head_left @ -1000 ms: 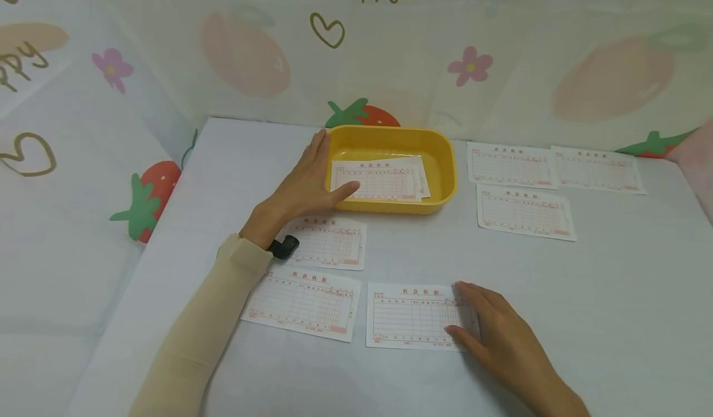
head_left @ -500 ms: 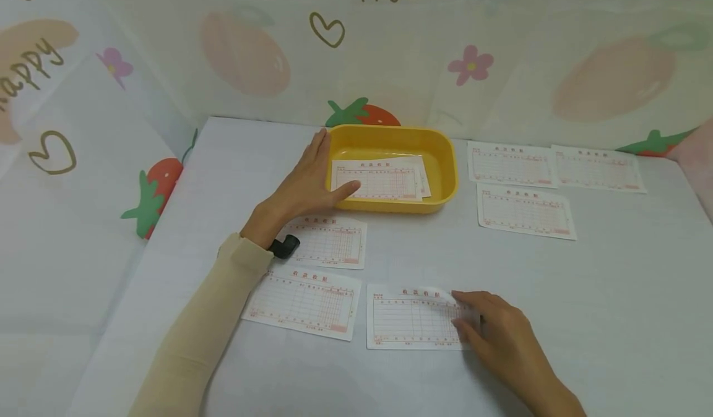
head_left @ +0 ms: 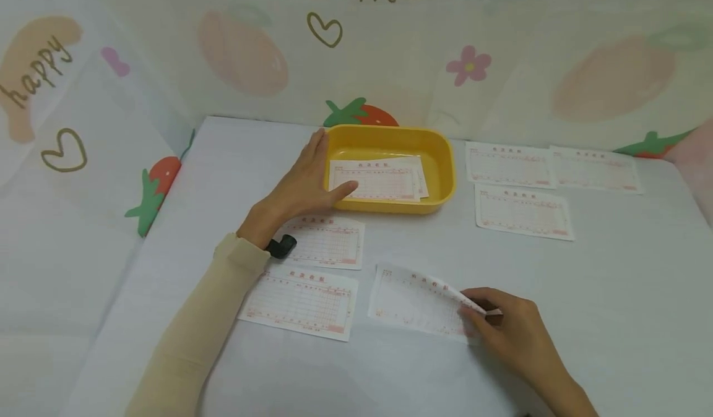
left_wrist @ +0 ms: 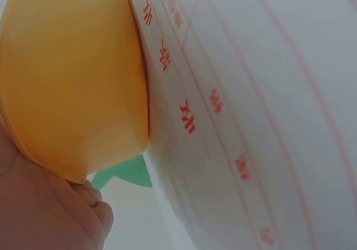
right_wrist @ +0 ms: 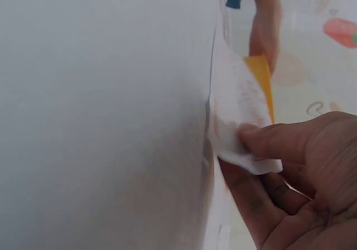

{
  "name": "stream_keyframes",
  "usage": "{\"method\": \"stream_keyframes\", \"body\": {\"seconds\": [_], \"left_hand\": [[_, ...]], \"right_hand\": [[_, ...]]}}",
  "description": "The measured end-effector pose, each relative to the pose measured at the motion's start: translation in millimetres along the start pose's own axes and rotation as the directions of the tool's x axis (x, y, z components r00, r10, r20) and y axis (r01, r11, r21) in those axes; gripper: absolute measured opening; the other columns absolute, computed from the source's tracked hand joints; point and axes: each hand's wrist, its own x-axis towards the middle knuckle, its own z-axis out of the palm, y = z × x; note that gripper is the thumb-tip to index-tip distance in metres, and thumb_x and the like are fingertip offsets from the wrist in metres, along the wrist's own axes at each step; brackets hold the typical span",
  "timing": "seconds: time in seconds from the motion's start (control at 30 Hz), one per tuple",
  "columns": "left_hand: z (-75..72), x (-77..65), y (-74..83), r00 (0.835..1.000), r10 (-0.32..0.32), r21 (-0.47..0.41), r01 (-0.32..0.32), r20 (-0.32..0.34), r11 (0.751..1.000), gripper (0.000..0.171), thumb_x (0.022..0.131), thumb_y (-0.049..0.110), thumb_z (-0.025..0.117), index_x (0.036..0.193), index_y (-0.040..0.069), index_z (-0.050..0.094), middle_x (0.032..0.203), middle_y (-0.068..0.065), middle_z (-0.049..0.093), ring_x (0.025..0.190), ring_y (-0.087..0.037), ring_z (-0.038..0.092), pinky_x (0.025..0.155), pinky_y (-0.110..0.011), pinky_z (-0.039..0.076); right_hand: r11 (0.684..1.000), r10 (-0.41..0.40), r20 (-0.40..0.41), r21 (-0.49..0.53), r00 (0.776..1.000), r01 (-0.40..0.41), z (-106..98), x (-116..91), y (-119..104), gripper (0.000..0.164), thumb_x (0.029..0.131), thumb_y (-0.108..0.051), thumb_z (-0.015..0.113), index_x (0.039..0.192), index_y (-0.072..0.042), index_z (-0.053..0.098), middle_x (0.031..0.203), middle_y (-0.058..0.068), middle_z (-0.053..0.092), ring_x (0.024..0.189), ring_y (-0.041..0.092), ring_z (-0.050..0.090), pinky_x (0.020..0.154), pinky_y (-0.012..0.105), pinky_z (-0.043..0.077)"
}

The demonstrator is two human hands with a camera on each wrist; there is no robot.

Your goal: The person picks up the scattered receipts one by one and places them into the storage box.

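Note:
My right hand (head_left: pixel 509 324) pinches the right end of a white receipt slip (head_left: pixel 412 299) with red print, thumb against fingers. That end is raised and bent over, and the slip's left part lies low near the table. In the right wrist view the slip (right_wrist: pixel 240 94) curls up between thumb and fingers. My left hand (head_left: pixel 303 179) rests along the left side of a yellow plastic tray (head_left: pixel 445 182), fingers straight and thumb over its front rim. Several receipt slips (head_left: pixel 373 182) lie overlapped in the tray.
Two receipt slips lie left of the held one: an upper slip (head_left: pixel 328 244), partly under the left wrist, and a lower slip (head_left: pixel 301 305). Right of the tray are three more slips (head_left: pixel 523 213). A patterned cloth wall (head_left: pixel 390 52) stands behind the white table (head_left: pixel 613 312).
My right hand has closed on the slip's right end, lifting and bending it, and the slip has tilted on the table. The left hand and tray have stayed in place.

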Motion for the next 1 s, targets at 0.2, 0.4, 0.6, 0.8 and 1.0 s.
{"method": "stream_keyframes", "body": {"seconds": [0.2,0.4,0.6,0.8,1.0], "left_hand": [[-1.0,1.0,-1.7,1.0,0.009,-0.016,-0.009,-0.017,1.0,0.117,0.097,0.072,0.053,0.169,0.005,-0.012,0.179,-0.009,-0.016,0.169,-0.029,-0.005,0.138,-0.049,0.011],[0.9,1.5,-2.0,1.0,0.003,-0.012,-0.003,-0.015,1.0,0.118,0.097,0.072,0.054,0.169,0.005,-0.011,0.179,-0.011,-0.015,0.169,-0.029,-0.005,0.138,-0.049,0.011],[4.6,3.2,-1.3,1.0,0.01,0.0,-0.01,-0.026,1.0,0.119,0.096,0.072,0.054,0.169,0.005,-0.011,0.18,-0.013,-0.012,0.169,-0.029,-0.005,0.138,-0.048,0.011],[6.8,2.4,0.0,1.0,0.003,0.005,-0.003,-0.025,1.0,0.118,0.096,0.072,0.054,0.169,0.005,-0.011,0.18,-0.012,-0.012,0.169,-0.029,-0.004,0.138,-0.048,0.011],[4.9,-0.5,1.2,1.0,-0.007,0.0,0.007,-0.016,1.0,0.118,0.097,0.071,0.054,0.169,0.004,-0.011,0.18,-0.012,-0.014,0.169,-0.03,-0.005,0.138,-0.049,0.011]], "right_hand": [[0.993,0.1,0.022,0.063,0.995,-0.101,-20,17,9,0.016,0.088,-0.008,0.086,0.102,-0.007,0.077,0.095,0.006,0.081,0.083,-0.007,0.069,0.069,0.014,0.061],[0.978,0.187,0.067,0.075,0.98,-0.192,-32,36,13,0.021,0.09,-0.018,0.086,0.105,-0.007,0.078,0.095,0.008,0.08,0.076,-0.001,0.071,0.064,0.017,0.059],[0.984,0.174,0.085,0.031,0.981,-0.177,-45,56,12,0.021,0.098,-0.024,0.078,0.114,-0.01,0.08,0.102,0.007,0.079,0.081,0.003,0.069,0.066,0.016,0.055],[0.98,0.151,0.112,0.111,0.982,-0.163,-58,82,10,0.029,0.102,-0.027,0.072,0.123,-0.007,0.075,0.119,0.009,0.075,0.091,0.003,0.071,0.076,0.018,0.062],[0.956,0.171,0.112,0.22,0.979,-0.192,-67,119,8,0.032,0.101,-0.025,0.074,0.123,-0.003,0.071,0.11,-0.005,0.074,0.089,0.006,0.073,0.079,0.022,0.065]]}}
